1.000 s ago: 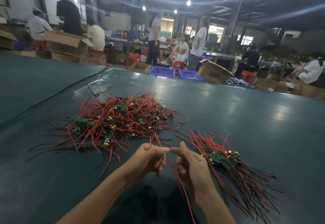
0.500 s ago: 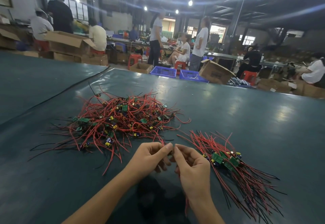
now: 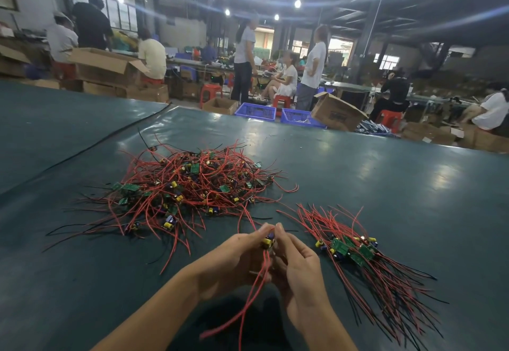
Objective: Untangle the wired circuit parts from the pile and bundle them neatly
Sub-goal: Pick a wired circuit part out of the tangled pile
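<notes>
A tangled pile (image 3: 187,188) of small green circuit boards with red and black wires lies on the dark green table (image 3: 385,185), ahead and to the left. To the right lies a sorted bundle (image 3: 355,251) with its boards side by side and its wires running toward me. My left hand (image 3: 234,260) and my right hand (image 3: 297,265) meet in front of me and together pinch one circuit part (image 3: 267,241) with a yellow component. Its red wires (image 3: 248,304) hang down between my wrists.
A seam or cable (image 3: 104,141) runs across the table at the left. Beyond the far edge stand blue crates (image 3: 256,111), cardboard boxes (image 3: 337,115), red stools and several people at other benches.
My hands have lifted a little and closed together on the part, whose yellow component now shows between my fingertips. The red wires now swing down between my wrists.
</notes>
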The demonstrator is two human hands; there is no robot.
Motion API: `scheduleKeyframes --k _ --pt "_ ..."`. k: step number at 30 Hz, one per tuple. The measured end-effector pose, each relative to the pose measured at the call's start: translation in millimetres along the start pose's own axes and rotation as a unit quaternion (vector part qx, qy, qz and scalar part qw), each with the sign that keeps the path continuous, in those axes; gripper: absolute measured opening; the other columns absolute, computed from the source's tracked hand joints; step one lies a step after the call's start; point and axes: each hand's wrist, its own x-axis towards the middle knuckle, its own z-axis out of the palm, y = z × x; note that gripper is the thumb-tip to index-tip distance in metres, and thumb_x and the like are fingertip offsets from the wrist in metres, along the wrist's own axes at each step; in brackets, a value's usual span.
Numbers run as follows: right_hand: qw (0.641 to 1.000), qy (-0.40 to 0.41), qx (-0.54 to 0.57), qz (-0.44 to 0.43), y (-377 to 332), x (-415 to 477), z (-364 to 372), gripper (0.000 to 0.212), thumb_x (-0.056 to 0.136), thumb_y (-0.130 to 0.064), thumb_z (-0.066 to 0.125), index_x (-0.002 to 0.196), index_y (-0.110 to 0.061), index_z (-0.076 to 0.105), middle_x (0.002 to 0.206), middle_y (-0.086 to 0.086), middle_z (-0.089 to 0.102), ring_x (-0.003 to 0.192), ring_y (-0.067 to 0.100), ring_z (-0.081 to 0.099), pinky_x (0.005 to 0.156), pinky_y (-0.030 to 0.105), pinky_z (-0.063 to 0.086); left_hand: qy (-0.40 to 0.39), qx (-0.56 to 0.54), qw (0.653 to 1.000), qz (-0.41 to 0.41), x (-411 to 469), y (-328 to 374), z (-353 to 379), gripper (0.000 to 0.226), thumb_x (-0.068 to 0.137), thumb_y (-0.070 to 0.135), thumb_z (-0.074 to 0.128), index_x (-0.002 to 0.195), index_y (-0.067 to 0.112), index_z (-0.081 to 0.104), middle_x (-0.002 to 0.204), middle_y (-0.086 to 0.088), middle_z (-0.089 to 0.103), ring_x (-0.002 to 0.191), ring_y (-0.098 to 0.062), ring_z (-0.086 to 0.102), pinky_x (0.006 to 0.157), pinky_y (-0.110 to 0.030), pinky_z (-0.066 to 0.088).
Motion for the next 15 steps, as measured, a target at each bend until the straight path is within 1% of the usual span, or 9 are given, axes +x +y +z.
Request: scheduleKeyframes --k 3,5,6,7,9,12,13,14,15 --pt "0.997 0.04 0.064 -0.026 -2 0 1 0.019 0.069 -0.032 0.075 0.074 -0.015 0.079 0.06 0.002 0.062 0.045 0.01 0.049 0.038 0.02 0.04 0.033 -0.113 0.993 0.03 -4 2 5 0.044 0.075 0.062 0.07 0.068 0.019 0.066 0.065 0.002 0.056 0.059 -0.014 0.056 0.057 -0.025 0.048" --pt "0.992 0.074 0.086 -0.059 -4 1 -1 0.016 0.069 -0.033 0.075 0.068 -0.018 0.078 0.056 -0.003 0.058 0.041 0.005 0.039 0.036 0.018 0.032 0.061 -0.203 0.975 0.062 -7 5 13 0.025 0.073 0.042 0.07 0.067 0.018 0.067 0.064 0.001 0.057 0.054 -0.013 0.054 0.049 -0.024 0.045" --pt "0.989 0.084 0.095 -0.075 -5 2 -1 0.015 0.07 -0.033 0.074 0.066 -0.019 0.078 0.056 -0.004 0.059 0.039 0.004 0.038 0.036 0.017 0.031 0.07 -0.218 0.971 0.072 -7 6 18 0.016 0.069 0.034 0.069 0.066 0.018 0.07 0.063 0.002 0.057 0.052 -0.012 0.054 0.047 -0.023 0.043" --pt "0.986 0.093 0.104 -0.088 -5 2 -2 0.015 0.07 -0.033 0.073 0.065 -0.02 0.078 0.056 -0.004 0.06 0.039 0.003 0.037 0.036 0.017 0.031 0.078 -0.21 0.971 0.08 -7 5 23 0.012 0.067 0.029 0.067 0.066 0.019 0.072 0.063 0.003 0.058 0.051 -0.011 0.054 0.046 -0.021 0.042" --pt "0.982 0.11 0.116 -0.099 -6 3 -3 0.017 0.071 -0.033 0.072 0.064 -0.019 0.078 0.057 -0.003 0.061 0.043 0.007 0.042 0.04 0.019 0.036 0.097 -0.154 0.978 0.1 -6 1 31 0.01 0.073 0.025 0.066 0.071 0.02 0.074 0.066 0.002 0.06 0.052 -0.01 0.054 0.047 -0.02 0.042" --pt "0.979 0.124 0.115 -0.111 -3 3 -4 0.02 0.073 -0.032 0.073 0.062 -0.016 0.076 0.062 0.003 0.067 0.055 0.022 0.053 0.061 0.03 0.047 0.132 0.007 0.98 0.151 -5 -12 38 0.008 0.075 0.034 0.07 0.076 0.026 0.069 0.07 -0.001 0.062 0.058 -0.012 0.057 0.052 -0.021 0.045" --pt "0.98 0.127 0.103 -0.117 -3 2 -4 0.021 0.072 -0.033 0.073 0.061 -0.016 0.076 0.061 0.004 0.068 0.054 0.022 0.057 0.06 0.031 0.051 0.145 0.045 0.974 0.168 -4 -15 40 0.01 0.075 0.04 0.07 0.074 0.031 0.069 0.068 0.001 0.064 0.059 -0.012 0.059 0.053 -0.022 0.047" --pt "0.98 0.127 0.088 -0.127 -2 1 -3 0.022 0.07 -0.035 0.074 0.06 -0.015 0.075 0.056 0.003 0.066 0.048 0.018 0.057 0.053 0.027 0.053 0.161 0.065 0.967 0.187 -3 -16 41 0.011 0.076 0.046 0.07 0.073 0.035 0.069 0.066 0.004 0.064 0.059 -0.011 0.061 0.053 -0.022 0.049" --pt "0.98 0.126 0.073 -0.138 -2 -1 -2 0.023 0.068 -0.036 0.074 0.059 -0.015 0.074 0.05 0.001 0.061 0.041 0.013 0.053 0.044 0.024 0.049 0.171 0.076 0.96 0.209 -3 -15 42 0.014 0.079 0.05 0.07 0.073 0.038 0.069 0.064 0.005 0.064 0.058 -0.011 0.061 0.052 -0.023 0.05"
